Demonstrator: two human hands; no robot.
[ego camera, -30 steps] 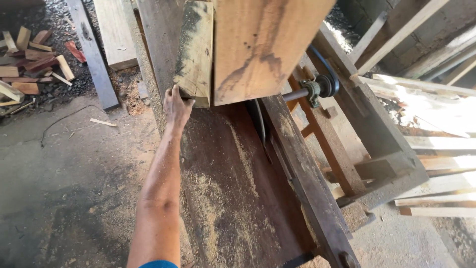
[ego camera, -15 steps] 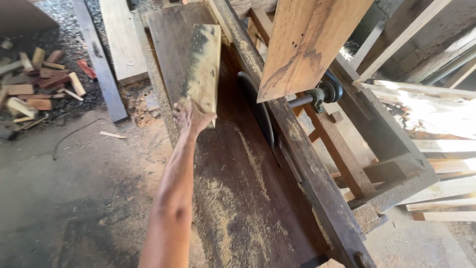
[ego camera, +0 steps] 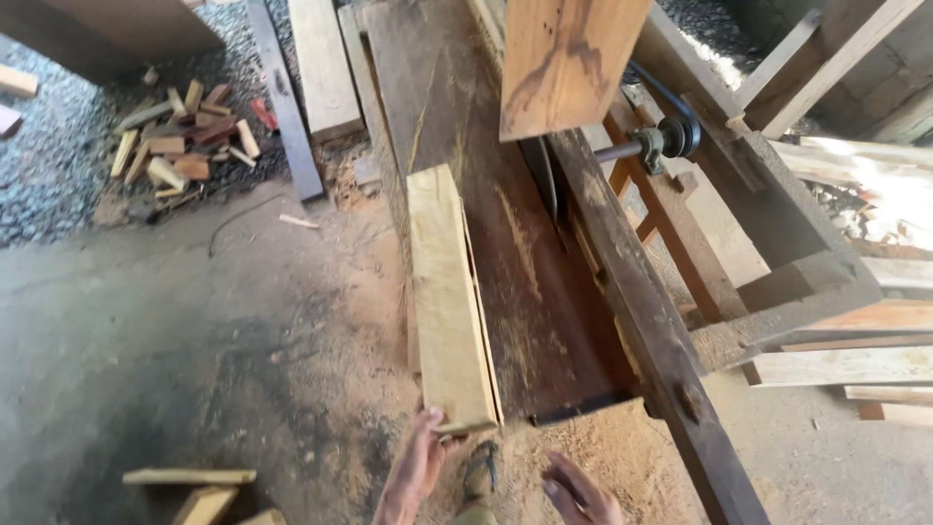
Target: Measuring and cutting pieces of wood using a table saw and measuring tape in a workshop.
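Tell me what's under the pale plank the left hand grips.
The pale plank lies along the dark saw table, left hand at its near end. The table edge beneath is covered.

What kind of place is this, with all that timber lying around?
Most likely a rough sawmill or carpentry yard. A circular saw blade rises through a long wooden saw table, sawdust covers the ground, and a heap of offcuts lies nearby. The left hand grips a thick plank.
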